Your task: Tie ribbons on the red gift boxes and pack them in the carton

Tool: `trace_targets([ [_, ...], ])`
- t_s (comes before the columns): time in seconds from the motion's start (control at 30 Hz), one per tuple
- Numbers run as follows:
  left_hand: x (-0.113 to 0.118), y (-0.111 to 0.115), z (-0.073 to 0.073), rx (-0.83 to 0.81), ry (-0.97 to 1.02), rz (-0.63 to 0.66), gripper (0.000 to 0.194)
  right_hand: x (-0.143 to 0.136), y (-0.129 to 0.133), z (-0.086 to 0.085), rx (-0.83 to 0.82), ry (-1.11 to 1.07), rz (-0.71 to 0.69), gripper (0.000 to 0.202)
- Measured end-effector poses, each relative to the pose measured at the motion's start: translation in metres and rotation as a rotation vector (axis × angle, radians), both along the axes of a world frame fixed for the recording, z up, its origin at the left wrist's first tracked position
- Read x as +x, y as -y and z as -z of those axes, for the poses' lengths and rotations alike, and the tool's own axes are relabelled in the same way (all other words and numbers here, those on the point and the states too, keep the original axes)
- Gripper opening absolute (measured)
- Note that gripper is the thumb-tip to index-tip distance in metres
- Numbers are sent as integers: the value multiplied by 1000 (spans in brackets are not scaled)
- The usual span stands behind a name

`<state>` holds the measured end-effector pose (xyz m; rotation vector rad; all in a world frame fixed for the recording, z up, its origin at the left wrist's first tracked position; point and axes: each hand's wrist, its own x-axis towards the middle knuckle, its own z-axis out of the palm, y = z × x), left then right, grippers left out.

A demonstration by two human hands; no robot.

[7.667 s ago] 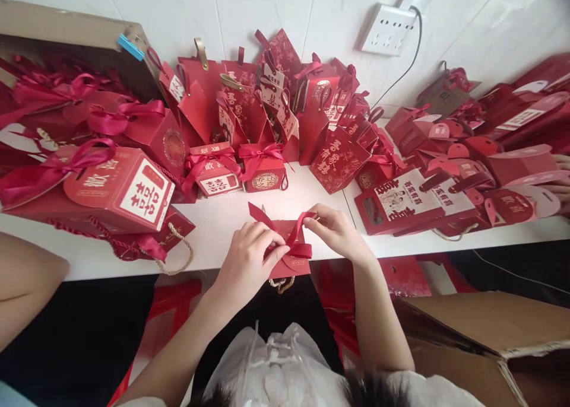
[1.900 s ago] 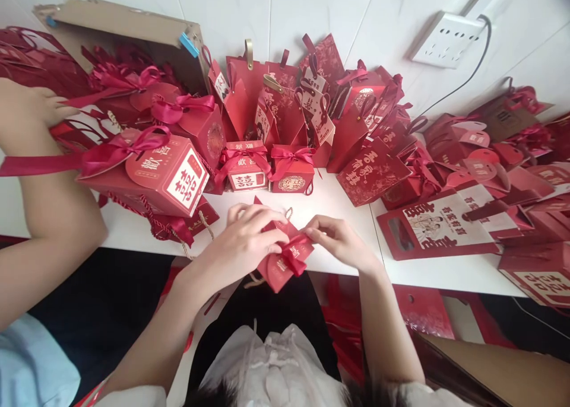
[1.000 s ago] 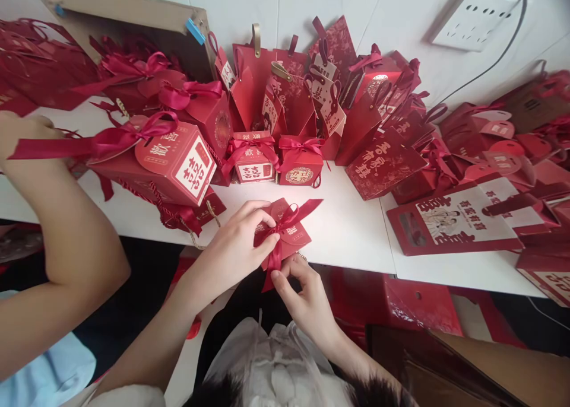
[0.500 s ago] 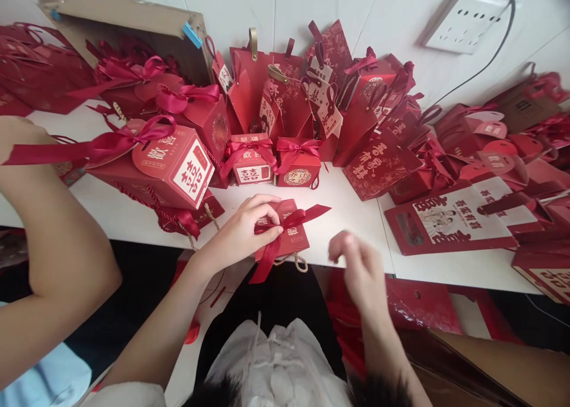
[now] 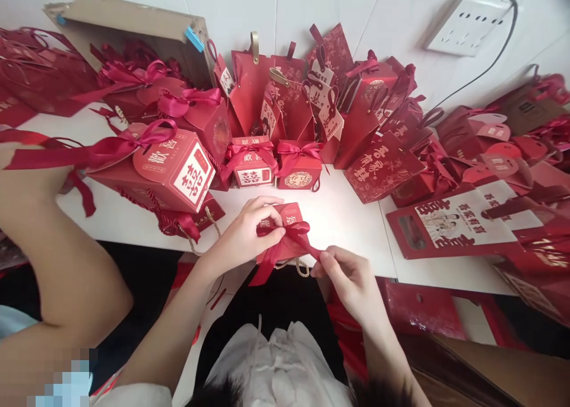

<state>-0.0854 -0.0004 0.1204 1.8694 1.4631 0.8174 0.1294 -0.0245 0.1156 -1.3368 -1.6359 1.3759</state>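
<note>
A small red gift box [image 5: 291, 212] with gold lettering lies at the table's front edge, a twisted gold cord handle [image 5: 303, 268] hanging from its near side. Across its top runs a dark red ribbon [image 5: 299, 228], looped in the middle. My left hand [image 5: 253, 229] rests over the box's left side, thumb and forefinger pinching the ribbon near its middle. To the right, my right hand [image 5: 347, 270] grips the ribbon's other end between thumb and fingers, drawing it toward the right and down. One ribbon tail hangs off the front of the box.
Red gift boxes with bows [image 5: 154, 164] and small red bags [image 5: 285, 104] crowd the table's back and left. More boxes and a flat white-and-red box [image 5: 454, 220] lie on the right. At left is another person's arm [image 5: 75, 264]. A power strip [image 5: 467, 24] hangs on the wall.
My right hand has come left and taken hold of the ribbon's right end, which now forms a loop over the box. The other person's hand at left has lowered slightly.
</note>
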Motion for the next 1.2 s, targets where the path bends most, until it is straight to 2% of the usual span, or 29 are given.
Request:
trace_targets([
  [0.13,2,-1,1,2,4,-9,5,-2,17,11,11,-40,-25,38],
  [0.27,3,-2,1,9,13,-24,7,-11,23,23,127,-167,-80,33],
  [0.57,4,-2,0,-36,20,-44,7,-14,22,40,302,-241,-127,32],
  [0.67,3,-2,1,-36,20,-36,7,-13,21,42,372,-245,-168,32],
  [0.77,3,-2,1,-45,23,-32,7,-8,17,42,353,-198,-250,31],
  [0.83,3,-2,1,-49,22,-30,7,-1,11,40,308,-160,-228,36],
  [0.93,2,-3,-2,-33,38,-13,8,9,-7,34,339,-108,44,43],
  [1.0,1,-3,-4,-8,54,7,9,11,-24,28,397,-48,128,32],
  [1.03,0,-2,-5,5,61,20,9,9,-33,25,414,-21,88,30],
  [1.1,-4,1,-4,39,76,23,10,3,-50,20,414,-18,-63,40],
  [1.2,-10,12,3,111,110,-78,23,-10,-67,16,350,-54,-184,34],
])
